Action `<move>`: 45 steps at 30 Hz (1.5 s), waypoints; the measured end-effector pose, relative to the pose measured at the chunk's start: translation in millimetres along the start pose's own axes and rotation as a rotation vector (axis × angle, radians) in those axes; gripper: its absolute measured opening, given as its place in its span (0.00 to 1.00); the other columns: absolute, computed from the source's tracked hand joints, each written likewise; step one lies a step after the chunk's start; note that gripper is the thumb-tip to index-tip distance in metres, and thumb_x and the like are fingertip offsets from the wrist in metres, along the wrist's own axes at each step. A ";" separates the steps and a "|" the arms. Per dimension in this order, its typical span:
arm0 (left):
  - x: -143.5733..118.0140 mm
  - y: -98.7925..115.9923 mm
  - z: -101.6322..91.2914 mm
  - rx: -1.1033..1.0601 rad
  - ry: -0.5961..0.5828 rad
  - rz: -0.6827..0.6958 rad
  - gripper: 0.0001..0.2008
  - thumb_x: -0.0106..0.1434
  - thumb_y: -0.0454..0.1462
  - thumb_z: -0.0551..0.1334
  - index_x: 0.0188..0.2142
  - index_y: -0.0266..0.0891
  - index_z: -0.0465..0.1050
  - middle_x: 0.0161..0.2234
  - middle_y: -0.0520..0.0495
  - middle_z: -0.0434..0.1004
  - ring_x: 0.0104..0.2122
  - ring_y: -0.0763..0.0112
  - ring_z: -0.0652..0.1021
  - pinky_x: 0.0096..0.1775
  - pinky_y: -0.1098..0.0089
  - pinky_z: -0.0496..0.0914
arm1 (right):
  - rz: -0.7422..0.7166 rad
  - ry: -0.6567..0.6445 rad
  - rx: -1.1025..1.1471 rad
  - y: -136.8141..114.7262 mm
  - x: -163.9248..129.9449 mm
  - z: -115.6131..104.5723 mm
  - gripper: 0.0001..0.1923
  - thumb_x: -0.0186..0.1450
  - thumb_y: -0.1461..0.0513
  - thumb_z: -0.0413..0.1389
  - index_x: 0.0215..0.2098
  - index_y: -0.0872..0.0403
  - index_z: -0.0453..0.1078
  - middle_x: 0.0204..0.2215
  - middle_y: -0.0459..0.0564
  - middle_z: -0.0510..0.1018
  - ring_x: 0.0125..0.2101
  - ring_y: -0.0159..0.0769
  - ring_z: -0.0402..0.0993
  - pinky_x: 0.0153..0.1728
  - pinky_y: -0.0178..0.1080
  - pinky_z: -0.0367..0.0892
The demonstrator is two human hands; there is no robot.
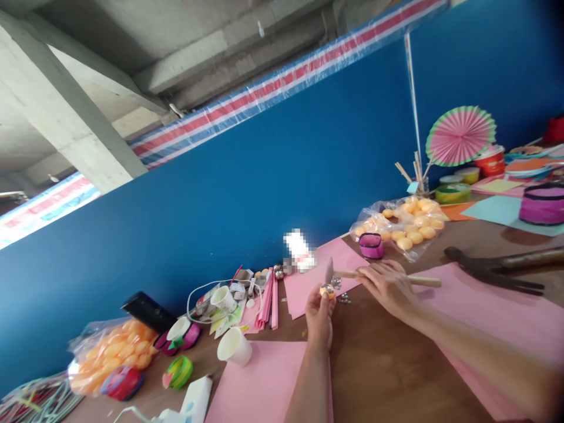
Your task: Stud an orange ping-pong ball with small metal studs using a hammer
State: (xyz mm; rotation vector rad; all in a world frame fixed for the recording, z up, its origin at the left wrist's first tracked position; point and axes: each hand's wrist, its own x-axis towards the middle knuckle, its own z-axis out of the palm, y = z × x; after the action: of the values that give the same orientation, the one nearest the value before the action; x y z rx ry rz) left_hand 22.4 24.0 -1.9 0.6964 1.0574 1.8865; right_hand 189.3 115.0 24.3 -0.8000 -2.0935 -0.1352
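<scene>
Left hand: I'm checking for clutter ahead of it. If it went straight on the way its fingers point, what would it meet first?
Beyond the small orange ball it pinches, the left hand would probably meet the small hammer's metal head, then the pink paper sheet; depth is unclear.

Two bags of orange balls (408,226) (106,355), two white paper cups (235,346) (222,298), one pink paper fan (460,135) and one small hammer (379,275) on the tabletop (388,376).

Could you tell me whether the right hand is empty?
No, the right hand is closed around the wooden handle of a small hammer, near the orange ball in the left hand.
</scene>
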 end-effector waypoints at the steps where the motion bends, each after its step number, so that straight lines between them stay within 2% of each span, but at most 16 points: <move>1: -0.1 0.0 -0.1 0.008 0.005 0.001 0.18 0.53 0.41 0.64 0.44 0.38 0.69 0.36 0.45 0.75 0.37 0.72 0.75 0.45 0.67 0.66 | -0.010 -0.004 -0.003 0.1 0.0 0.1 0.10 0.66 0.60 0.46 0.35 0.51 0.69 0.28 0.47 0.76 0.31 0.33 0.70 0.45 0.40 0.50; 6: -0.3 -0.8 -1.0 0.030 0.026 0.006 0.15 0.53 0.41 0.64 0.39 0.37 0.70 0.36 0.46 0.75 0.37 0.72 0.76 0.44 0.68 0.67 | 0.002 0.000 -0.002 0.1 1.3 -1.1 0.10 0.66 0.60 0.46 0.35 0.52 0.69 0.28 0.47 0.76 0.32 0.33 0.70 0.44 0.40 0.51; 12: 0.3 -0.7 -0.3 0.043 0.054 0.009 0.16 0.51 0.42 0.66 0.37 0.36 0.70 0.35 0.46 0.75 0.36 0.71 0.76 0.44 0.65 0.68 | -0.048 0.029 -0.003 -1.4 1.1 -2.1 0.11 0.66 0.60 0.46 0.33 0.51 0.70 0.27 0.47 0.76 0.31 0.32 0.70 0.44 0.40 0.51; 18: 0.6 -0.6 -0.2 0.016 0.044 -0.012 0.21 0.50 0.40 0.66 0.45 0.39 0.70 0.37 0.46 0.75 0.38 0.70 0.76 0.48 0.64 0.66 | -0.037 -0.005 -0.008 -2.3 0.8 -2.0 0.10 0.66 0.60 0.47 0.35 0.51 0.70 0.26 0.46 0.76 0.29 0.32 0.70 0.44 0.40 0.51; 23: 0.5 -0.9 0.9 0.012 0.082 -0.023 0.23 0.50 0.39 0.67 0.47 0.39 0.69 0.39 0.46 0.75 0.39 0.71 0.76 0.49 0.65 0.65 | -0.021 0.011 -0.006 -1.6 1.0 -2.0 0.10 0.66 0.60 0.46 0.36 0.52 0.70 0.27 0.47 0.76 0.31 0.33 0.70 0.43 0.39 0.51; 28: 1.0 -2.3 -1.4 0.053 0.056 -0.016 0.28 0.47 0.38 0.69 0.49 0.37 0.67 0.38 0.44 0.76 0.38 0.70 0.76 0.48 0.65 0.66 | -0.028 0.000 -0.011 -1.1 0.6 -1.2 0.11 0.66 0.60 0.46 0.34 0.51 0.70 0.26 0.47 0.76 0.30 0.32 0.70 0.43 0.39 0.51; 32: 1.8 -4.3 -3.4 0.053 0.050 -0.001 0.26 0.49 0.39 0.67 0.48 0.37 0.68 0.37 0.45 0.76 0.37 0.71 0.76 0.48 0.65 0.66 | -0.019 0.014 -0.008 -1.8 0.9 -1.2 0.11 0.66 0.60 0.45 0.35 0.51 0.69 0.27 0.47 0.76 0.30 0.33 0.70 0.43 0.39 0.51; 38: 1.5 -3.2 -2.5 0.067 0.018 0.000 0.19 0.50 0.40 0.67 0.41 0.36 0.72 0.36 0.45 0.75 0.36 0.70 0.76 0.47 0.64 0.67 | -0.039 0.003 0.000 -2.6 -0.1 0.2 0.10 0.66 0.59 0.47 0.34 0.51 0.70 0.26 0.46 0.75 0.29 0.33 0.68 0.44 0.40 0.50; 42: 0.1 -0.9 -0.9 0.064 0.033 -0.022 0.20 0.50 0.43 0.66 0.42 0.37 0.71 0.38 0.45 0.75 0.36 0.69 0.76 0.45 0.64 0.68 | -0.014 0.004 0.018 -1.5 -0.4 -0.1 0.11 0.66 0.59 0.46 0.37 0.51 0.69 0.28 0.47 0.76 0.31 0.33 0.69 0.43 0.39 0.50; 45: 0.1 -1.2 -1.0 0.062 0.032 -0.022 0.20 0.51 0.43 0.65 0.42 0.37 0.71 0.37 0.44 0.74 0.36 0.69 0.76 0.43 0.66 0.69 | -0.022 -0.012 0.011 -0.8 -0.1 -0.9 0.11 0.66 0.59 0.45 0.35 0.51 0.69 0.27 0.47 0.76 0.31 0.33 0.69 0.43 0.39 0.50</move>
State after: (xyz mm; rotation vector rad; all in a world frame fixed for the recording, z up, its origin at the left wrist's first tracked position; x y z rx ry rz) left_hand 22.1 24.0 -3.4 0.6894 1.1439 1.8582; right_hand 189.5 114.1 25.0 -0.7732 -2.1127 -0.1307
